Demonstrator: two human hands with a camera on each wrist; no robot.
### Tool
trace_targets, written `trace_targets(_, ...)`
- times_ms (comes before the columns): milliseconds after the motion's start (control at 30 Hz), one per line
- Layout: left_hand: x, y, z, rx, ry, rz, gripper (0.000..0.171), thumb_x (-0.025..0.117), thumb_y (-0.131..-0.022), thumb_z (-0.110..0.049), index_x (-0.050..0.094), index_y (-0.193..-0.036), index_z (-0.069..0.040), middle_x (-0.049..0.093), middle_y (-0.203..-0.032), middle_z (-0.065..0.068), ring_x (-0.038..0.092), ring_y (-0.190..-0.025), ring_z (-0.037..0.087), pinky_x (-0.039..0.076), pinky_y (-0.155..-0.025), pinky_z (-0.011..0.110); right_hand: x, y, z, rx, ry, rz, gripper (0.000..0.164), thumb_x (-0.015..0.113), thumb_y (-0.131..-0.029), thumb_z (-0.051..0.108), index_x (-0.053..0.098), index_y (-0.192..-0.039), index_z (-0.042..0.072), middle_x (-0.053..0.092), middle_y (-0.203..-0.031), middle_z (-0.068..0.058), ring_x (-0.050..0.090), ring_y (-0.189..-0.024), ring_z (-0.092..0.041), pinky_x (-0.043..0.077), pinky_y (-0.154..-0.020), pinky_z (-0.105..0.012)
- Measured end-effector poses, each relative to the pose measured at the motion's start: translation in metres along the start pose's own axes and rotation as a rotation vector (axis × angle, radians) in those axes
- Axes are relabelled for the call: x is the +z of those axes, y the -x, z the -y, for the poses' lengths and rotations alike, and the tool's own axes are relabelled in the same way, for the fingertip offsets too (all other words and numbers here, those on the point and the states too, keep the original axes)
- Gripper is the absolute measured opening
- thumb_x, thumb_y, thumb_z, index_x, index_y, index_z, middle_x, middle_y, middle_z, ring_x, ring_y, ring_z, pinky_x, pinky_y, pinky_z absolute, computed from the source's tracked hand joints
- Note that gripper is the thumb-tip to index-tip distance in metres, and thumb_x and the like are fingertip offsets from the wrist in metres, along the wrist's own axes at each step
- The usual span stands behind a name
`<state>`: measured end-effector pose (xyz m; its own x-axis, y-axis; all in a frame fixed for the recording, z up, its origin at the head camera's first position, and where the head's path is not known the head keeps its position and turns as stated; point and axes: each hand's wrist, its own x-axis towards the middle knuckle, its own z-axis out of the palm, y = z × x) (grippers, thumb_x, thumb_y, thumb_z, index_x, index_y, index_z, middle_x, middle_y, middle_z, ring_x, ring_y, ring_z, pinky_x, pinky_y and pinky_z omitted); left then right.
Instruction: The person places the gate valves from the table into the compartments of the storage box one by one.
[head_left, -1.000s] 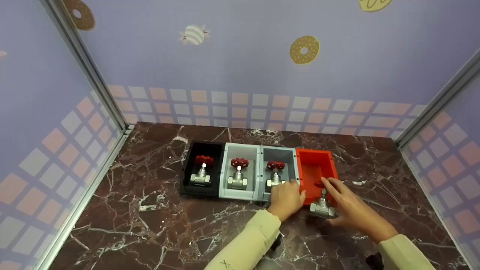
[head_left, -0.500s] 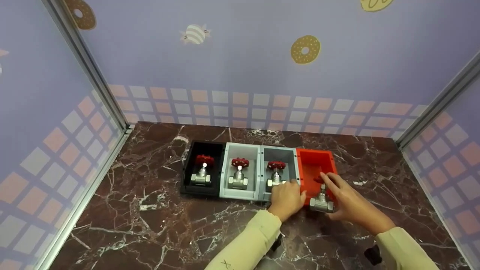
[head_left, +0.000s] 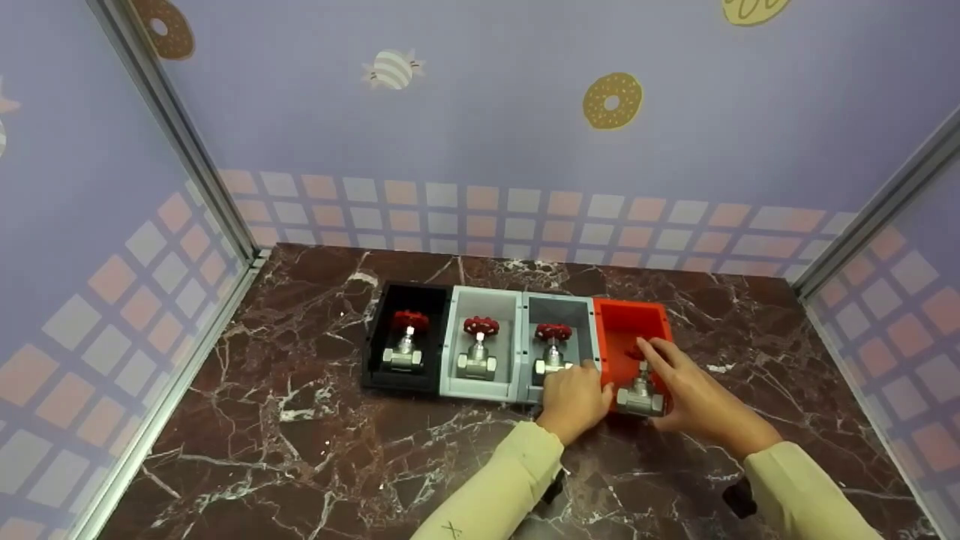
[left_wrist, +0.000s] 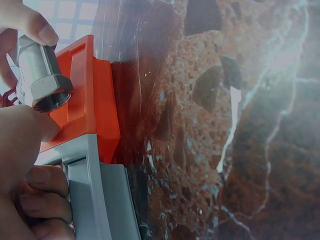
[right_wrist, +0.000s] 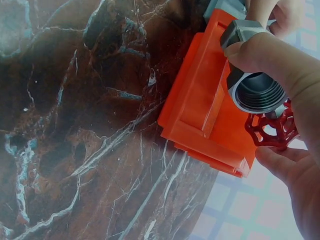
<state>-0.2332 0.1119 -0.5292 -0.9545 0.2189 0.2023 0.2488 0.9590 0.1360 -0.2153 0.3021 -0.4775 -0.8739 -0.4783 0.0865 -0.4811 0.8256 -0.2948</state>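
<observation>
My right hand [head_left: 697, 405] holds a gate valve [head_left: 640, 401] with a red handwheel [right_wrist: 282, 140]. Its thumb lies on the silver body [right_wrist: 241, 29], and fingers touch the wheel. The valve is over the front part of the red bin [head_left: 630, 319], handwheel toward the back. My left hand [head_left: 574, 397] grips the adjoining front corner of the grey bin [head_left: 562, 306] and the red one. In the left wrist view, several fingers curl inside the grey bin [left_wrist: 90, 200] while the thumb reaches over to the red bin [left_wrist: 107, 110].
Similar valves stand in the black bin [head_left: 412, 292], the white bin [head_left: 484, 296] and the grey bin. The bins form a joined row on a dark red marble tabletop [head_left: 337, 465]. Patterned panels [head_left: 480, 135] enclose the back and sides.
My right hand has carried the valve slightly back and left, from the red bin's front edge to above its inside. The left hand has stayed in place.
</observation>
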Motion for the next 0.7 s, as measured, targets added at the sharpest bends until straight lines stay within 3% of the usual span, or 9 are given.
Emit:
trace_targets(367,0.001,0.0,0.0,-0.004,0.003,-0.004,0.039,0.057,-0.088,-0.053,0.068,-0.093,-0.016,0.07,-0.073,0.0,0.066,-0.059,0.019,0.046,-0.049,0.035,-0.003,-0.006,-0.001,0.033,-0.036,0.012,0.115,0.088,-0.065,0.017,0.017,-0.156,0.02,0.028,-0.152,-0.019,0.039,-0.133,-0.04,0.039,-0.103,-0.058)
trace_targets(700,0.001,0.0,0.0,0.0,-0.005,-0.003,0.039,0.057,-0.088,-0.054,0.067,-0.092,-0.016,0.07,-0.073,-0.001,0.065,-0.059,0.018,0.045,-0.048,0.034,-0.003,-0.016,-0.005,0.007,-0.006,-0.026,0.113,0.09,-0.059,0.015,0.026,-0.152,0.005,0.033,-0.147,-0.025,0.046,-0.126,-0.042,0.044,-0.099,-0.056)
